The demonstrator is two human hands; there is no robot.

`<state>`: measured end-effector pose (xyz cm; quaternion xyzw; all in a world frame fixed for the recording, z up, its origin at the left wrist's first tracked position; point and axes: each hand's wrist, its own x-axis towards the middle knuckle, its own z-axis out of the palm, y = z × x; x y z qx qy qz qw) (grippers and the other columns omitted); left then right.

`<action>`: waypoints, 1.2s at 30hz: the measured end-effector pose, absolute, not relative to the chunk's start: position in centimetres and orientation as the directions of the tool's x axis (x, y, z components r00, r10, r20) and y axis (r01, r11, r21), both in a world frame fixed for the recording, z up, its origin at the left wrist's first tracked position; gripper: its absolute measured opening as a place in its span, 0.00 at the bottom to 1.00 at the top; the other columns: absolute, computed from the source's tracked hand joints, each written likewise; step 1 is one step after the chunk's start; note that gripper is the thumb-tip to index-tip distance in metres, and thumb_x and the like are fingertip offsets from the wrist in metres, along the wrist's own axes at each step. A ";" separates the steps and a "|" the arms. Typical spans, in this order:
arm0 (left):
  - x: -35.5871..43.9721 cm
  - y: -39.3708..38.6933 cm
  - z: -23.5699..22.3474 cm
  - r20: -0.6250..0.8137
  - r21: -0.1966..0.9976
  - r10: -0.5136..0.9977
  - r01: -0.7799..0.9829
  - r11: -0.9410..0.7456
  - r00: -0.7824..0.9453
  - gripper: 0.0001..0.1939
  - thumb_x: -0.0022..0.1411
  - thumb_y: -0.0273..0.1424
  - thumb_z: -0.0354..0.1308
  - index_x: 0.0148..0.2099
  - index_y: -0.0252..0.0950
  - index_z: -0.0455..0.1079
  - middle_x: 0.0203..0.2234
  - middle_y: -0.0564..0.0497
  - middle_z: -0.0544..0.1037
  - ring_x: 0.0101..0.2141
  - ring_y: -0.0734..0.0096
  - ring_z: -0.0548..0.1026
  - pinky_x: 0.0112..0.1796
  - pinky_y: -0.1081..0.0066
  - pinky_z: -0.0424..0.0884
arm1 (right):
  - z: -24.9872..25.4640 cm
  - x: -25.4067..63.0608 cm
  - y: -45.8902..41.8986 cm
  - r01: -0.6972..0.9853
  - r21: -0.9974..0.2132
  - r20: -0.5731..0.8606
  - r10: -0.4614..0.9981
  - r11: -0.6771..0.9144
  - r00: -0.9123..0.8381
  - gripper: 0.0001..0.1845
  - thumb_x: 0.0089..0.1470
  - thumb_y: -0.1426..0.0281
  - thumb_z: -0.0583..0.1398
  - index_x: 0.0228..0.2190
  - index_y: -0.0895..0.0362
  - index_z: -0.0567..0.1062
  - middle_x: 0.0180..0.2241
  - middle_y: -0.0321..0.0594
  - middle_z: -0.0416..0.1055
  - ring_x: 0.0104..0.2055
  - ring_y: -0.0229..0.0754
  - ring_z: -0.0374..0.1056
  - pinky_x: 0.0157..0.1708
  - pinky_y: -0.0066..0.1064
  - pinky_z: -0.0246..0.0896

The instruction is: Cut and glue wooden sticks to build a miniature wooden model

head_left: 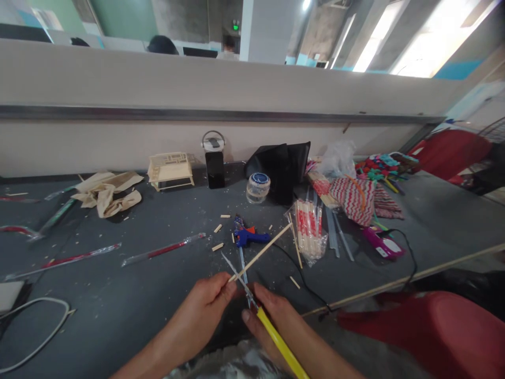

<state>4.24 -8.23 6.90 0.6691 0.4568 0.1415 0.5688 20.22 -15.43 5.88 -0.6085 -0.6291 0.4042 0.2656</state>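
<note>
My left hand (207, 302) pinches the near end of a thin wooden stick (262, 252), which slants up to the right over the desk. My right hand (278, 316) is wrapped round a pair of scissors with yellow handles (279, 342). The scissor blades are spread and cross the stick close to my left fingertips; whether they touch it I cannot tell. Just beyond lies a blue glue gun (250, 237). Short cut pieces of wood (218, 247) are scattered beside it. To its right is a plastic pack of wooden sticks (310, 231).
At the back stand a small wooden furniture model (170, 172), a phone (215, 169) and a round jar (258, 188). Crumpled brown paper (108, 192) and red plastic-wrapped strips (163, 250) lie left. A purple device (382, 243) with a cable sits right, near a red chair (453, 326).
</note>
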 end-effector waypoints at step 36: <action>4.7 -9.1 7.6 -0.125 0.856 0.782 0.464 -0.227 0.611 0.16 0.67 0.38 0.41 0.33 0.39 0.65 0.27 0.52 0.74 0.28 0.71 0.68 0.31 0.74 0.62 | 5.6 21.1 -15.6 0.759 -0.644 0.006 0.994 0.090 -0.113 0.33 0.46 0.82 0.52 0.56 0.57 0.61 0.47 0.48 0.69 0.49 0.47 0.65 0.50 0.39 0.61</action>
